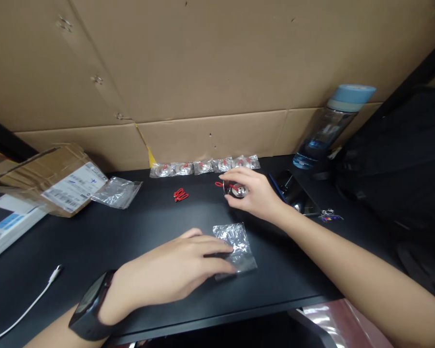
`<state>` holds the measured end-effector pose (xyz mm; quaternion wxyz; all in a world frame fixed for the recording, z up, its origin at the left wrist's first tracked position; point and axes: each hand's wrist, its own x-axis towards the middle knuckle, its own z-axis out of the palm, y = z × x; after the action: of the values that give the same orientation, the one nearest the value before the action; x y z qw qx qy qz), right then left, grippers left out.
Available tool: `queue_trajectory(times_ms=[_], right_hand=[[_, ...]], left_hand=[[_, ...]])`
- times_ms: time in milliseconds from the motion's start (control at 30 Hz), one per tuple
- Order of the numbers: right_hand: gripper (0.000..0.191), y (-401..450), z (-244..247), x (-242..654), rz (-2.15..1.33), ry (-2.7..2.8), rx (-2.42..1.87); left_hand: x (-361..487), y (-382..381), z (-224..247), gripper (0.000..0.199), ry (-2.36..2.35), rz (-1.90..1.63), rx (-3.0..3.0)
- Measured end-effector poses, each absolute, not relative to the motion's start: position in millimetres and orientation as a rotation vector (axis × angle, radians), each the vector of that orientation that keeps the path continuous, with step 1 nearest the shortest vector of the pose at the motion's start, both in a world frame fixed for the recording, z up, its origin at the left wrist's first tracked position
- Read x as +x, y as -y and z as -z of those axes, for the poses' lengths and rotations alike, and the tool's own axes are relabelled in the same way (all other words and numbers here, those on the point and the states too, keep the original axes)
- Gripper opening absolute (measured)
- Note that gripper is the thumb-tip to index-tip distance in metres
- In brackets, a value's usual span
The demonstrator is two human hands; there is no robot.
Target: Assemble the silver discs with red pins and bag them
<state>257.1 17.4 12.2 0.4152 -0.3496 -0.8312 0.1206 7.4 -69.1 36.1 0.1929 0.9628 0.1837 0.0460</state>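
My right hand (252, 193) is pinched round a small metal finger cymbal (239, 191), shiny, with a domed middle and a red cord, held above the desk. A red loop sticks out on its left side. My left hand (188, 263) has its fingers stretched out flat over a clear plastic bag (237, 237) on the desk. The fingertips lie on the bag's left part. Beyond the hands are several red cord loops (181, 195) in a small heap. Along the back stands a row of several bagged cymbals (183, 168) with red cords.
An opened cardboard box (65, 181) with a label sits at the left, beside more clear bags (118, 192). A white cable (32, 304) lies front left. On the right are a blue-capped bottle (328, 128), a dark glossy device (297, 195), a keychain (329, 215) and a black bag (402, 159).
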Motion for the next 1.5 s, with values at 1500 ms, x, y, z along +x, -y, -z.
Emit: queue_trajectory(times_ms=[1500], right_hand=[[0.014,20,-46,255,-0.53,2.676,-1.234]], left_hand=[[7,66,2,0.053,-1.089,-0.219,2.915]])
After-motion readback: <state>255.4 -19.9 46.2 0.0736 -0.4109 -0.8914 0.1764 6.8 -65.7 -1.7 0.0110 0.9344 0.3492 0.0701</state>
